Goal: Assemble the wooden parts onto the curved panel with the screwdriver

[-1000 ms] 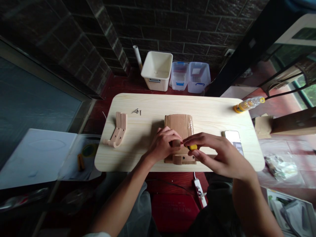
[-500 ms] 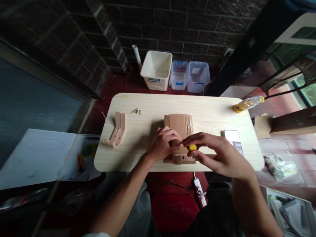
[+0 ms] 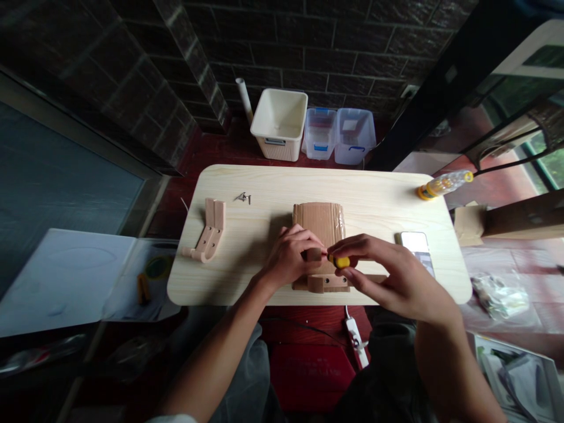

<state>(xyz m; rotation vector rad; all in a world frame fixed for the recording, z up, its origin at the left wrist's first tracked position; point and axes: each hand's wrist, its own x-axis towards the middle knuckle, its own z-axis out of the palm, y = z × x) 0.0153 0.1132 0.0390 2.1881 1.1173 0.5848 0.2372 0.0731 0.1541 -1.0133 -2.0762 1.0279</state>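
Note:
My right hand (image 3: 390,273) pinches the yellow and black handle of a screwdriver (image 3: 342,262) between thumb and fingers. Its tip points left toward a curved wooden piece (image 3: 314,255), where the contact point is too small to make out. My left hand (image 3: 291,255) is closed on that wooden piece from the left. Closer to me lies another wooden hook piece (image 3: 316,284) with dark screw holes. Both wooden pieces rest on a cardboard block (image 3: 318,218) partly wrapped in clear film. A joined pair of similar wooden hooks (image 3: 211,232) lies at the table's left.
Several screws (image 3: 242,197) lie on the pale wooden table (image 3: 273,183) at the upper left. A phone (image 3: 414,245) lies to the right, and a clear bottle with yellow ends (image 3: 444,185) lies near the right edge. Bins (image 3: 282,140) stand on the floor beyond the table.
My right hand and the screwdriver handle have turned very slightly. My left hand and the wooden pieces look still.

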